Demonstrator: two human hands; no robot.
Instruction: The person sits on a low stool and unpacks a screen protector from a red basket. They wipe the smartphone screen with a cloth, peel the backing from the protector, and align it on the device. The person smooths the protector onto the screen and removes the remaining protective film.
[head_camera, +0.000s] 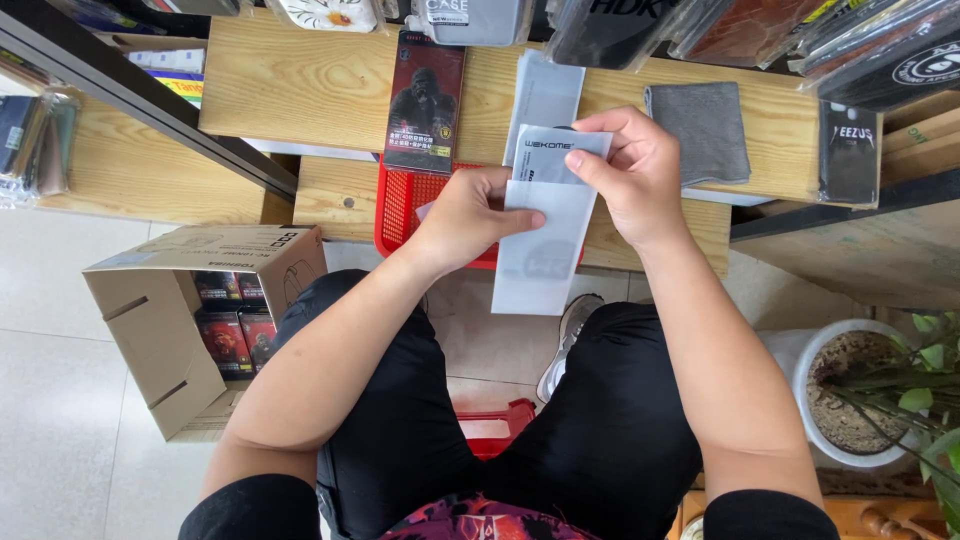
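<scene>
The wooden bench (300, 90) lay at twelve o'clock, the cardboard box (165, 320) at nine. Both hands — left hand (470, 215), right hand (635, 175) — gripped a pale sleeve (540, 250) with a small packet (555, 150) emerging, above the red basket (405, 205).

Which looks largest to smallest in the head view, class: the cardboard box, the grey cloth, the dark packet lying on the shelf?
1. Cardboard box, clearly largest.
2. Grey cloth and dark packet look about alike; I would not rank them.
</scene>
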